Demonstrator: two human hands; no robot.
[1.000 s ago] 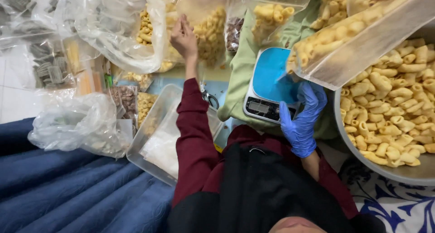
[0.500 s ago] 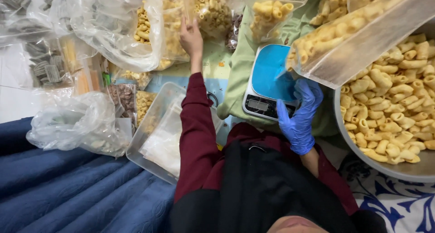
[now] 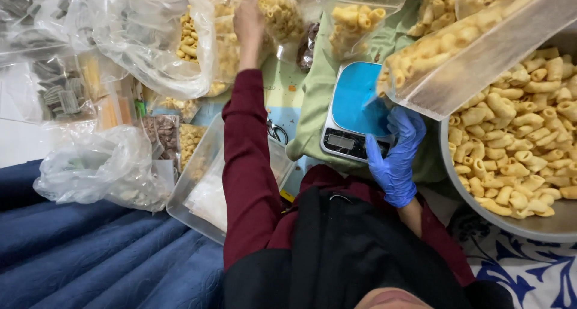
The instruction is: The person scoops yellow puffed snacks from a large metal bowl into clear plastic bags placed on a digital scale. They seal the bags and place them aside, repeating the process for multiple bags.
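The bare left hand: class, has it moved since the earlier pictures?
Yes. The left hand has reached farther up, away from the blue kitchen scale and in among the bags of snacks.

Blue quilted bedding (image 3: 90, 255), green cloth (image 3: 312, 98), floral mat (image 3: 517, 273)

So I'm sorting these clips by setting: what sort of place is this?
Most likely a home or small-shop snack-packing spot on the floor. A blue-topped kitchen scale, a big bowl of tube-shaped fried snacks and many filled clear bags point to portioning by weight.
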